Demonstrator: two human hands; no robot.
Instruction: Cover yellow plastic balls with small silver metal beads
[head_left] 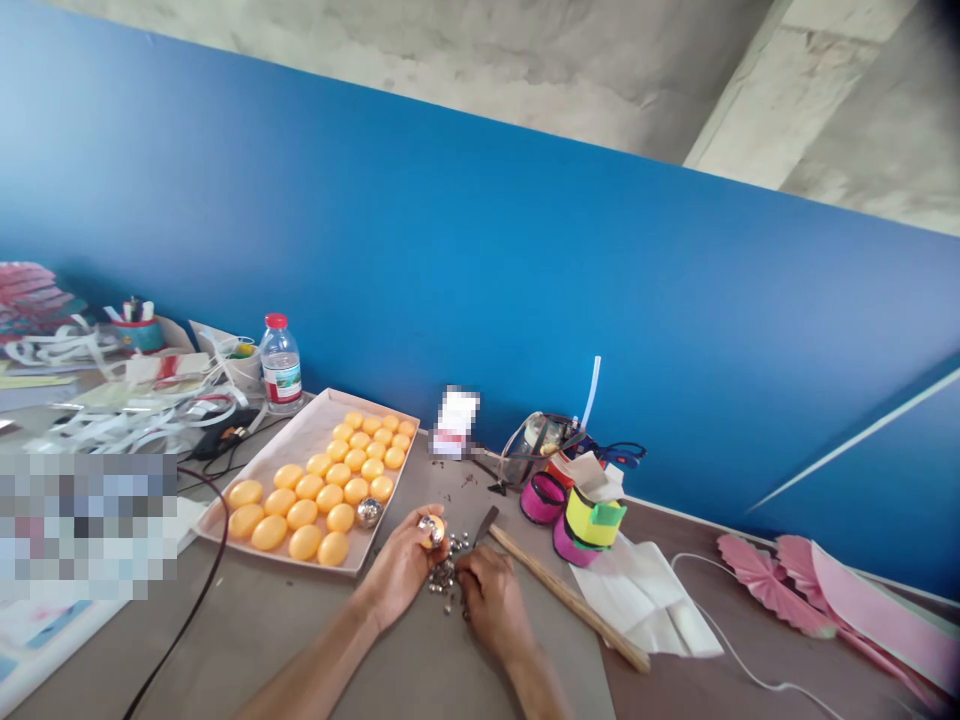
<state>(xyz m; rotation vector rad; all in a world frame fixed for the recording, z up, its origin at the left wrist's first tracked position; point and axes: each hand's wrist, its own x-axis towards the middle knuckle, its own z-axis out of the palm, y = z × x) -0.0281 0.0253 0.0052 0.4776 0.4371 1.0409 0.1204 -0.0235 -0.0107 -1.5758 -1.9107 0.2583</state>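
Note:
My left hand (403,562) grips an orange ball (433,531) partly covered with silver studs. Just right of it, a loose pile of small silver studs (445,574) lies on the table. At the pile's right edge, my right hand (491,590) has its fingers drawn together; whatever is between them is hidden. A shallow pale tray (281,440) to the left carries rows of plain orange balls (302,514), with one silver-studded ball (369,512) at its right side. Close beyond my right hand lies a hammer (570,596) with a wooden handle and dark head.
A phone (454,425) leans against the blue partition (450,250). Tape rolls (592,518) and white sheets (645,595) are on the right, near pink folded paper (780,580). Left of the tray are a bottle (282,365), a dark cable (217,570) and white strips (142,415).

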